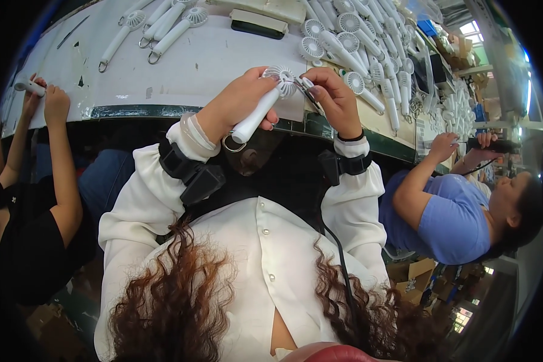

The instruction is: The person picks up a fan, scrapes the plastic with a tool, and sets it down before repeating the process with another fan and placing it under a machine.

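A white handheld fan (pixel 258 118) with a round slotted head is held by my left hand (pixel 238 102). Its handle slants down toward me, and a metal ring hangs from the lower end. The fingers of my left hand are closed around it, with the thumb by the fan head. My right hand (pixel 333 99) pinches a thin dark tool (pixel 305 89) close to the right side of the fan head. A small white piece also shows at those fingertips; I cannot tell whether it is part of the tool or separate.
Many white handheld fans (pixel 350 42) are heaped at the far right of the white table (pixel 193 72). Several more (pixel 175 33) lie at the far left, near a dark green box (pixel 258 25). People work on both sides; a person's hand (pixel 57 102) at left holds a white cylinder (pixel 29 87).
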{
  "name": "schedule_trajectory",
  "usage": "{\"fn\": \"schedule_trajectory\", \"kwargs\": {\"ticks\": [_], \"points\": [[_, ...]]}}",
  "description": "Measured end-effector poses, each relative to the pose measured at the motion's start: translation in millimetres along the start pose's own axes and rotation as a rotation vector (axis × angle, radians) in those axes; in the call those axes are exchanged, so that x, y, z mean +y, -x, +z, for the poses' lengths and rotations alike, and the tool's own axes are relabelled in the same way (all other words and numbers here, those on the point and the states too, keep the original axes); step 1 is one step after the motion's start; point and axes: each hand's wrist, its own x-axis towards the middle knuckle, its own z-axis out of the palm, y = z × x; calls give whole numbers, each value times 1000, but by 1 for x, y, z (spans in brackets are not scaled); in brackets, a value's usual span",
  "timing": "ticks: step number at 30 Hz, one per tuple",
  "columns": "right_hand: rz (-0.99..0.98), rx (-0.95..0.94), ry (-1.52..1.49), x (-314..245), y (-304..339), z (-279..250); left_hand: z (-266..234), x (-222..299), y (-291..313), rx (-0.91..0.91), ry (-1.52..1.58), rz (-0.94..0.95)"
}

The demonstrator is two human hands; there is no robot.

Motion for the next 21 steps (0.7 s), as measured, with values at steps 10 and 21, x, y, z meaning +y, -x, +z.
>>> {"fn": "schedule_trajectory", "kwargs": {"ticks": [10,21], "points": [[-71,-12,72,-5,-10,4,2,-2,8,-107,-33,-44],[-127,-51,78,-1,-9,8,-10,-8,1,-157,21,-20]]}}
